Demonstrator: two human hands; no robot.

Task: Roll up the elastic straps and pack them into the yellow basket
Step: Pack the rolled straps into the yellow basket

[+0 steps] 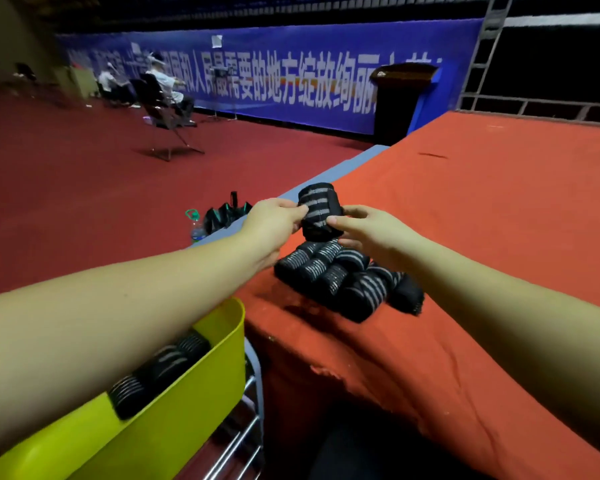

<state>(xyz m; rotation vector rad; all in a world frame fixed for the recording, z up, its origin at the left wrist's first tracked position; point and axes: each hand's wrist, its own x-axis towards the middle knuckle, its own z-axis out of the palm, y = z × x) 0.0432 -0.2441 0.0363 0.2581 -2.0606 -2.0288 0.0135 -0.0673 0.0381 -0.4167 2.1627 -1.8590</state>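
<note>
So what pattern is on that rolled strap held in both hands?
The rolled elastic strap is black with grey stripes, seen in the head view.

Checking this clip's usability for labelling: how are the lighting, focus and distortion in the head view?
Head view: dim hall lighting, the orange tabletop evenly lit with soft shadows under the pile of rolled straps; both hands and the held strap roll are fairly sharp, while the banner and seated people are blurred; wide-angle stretch enlarges the forearms and bends the yellow basket.

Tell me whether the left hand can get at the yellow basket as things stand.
Probably yes, once freed: the left hand grips the rolled strap together with the right hand, and the yellow basket sits open-topped under the left forearm.
</note>
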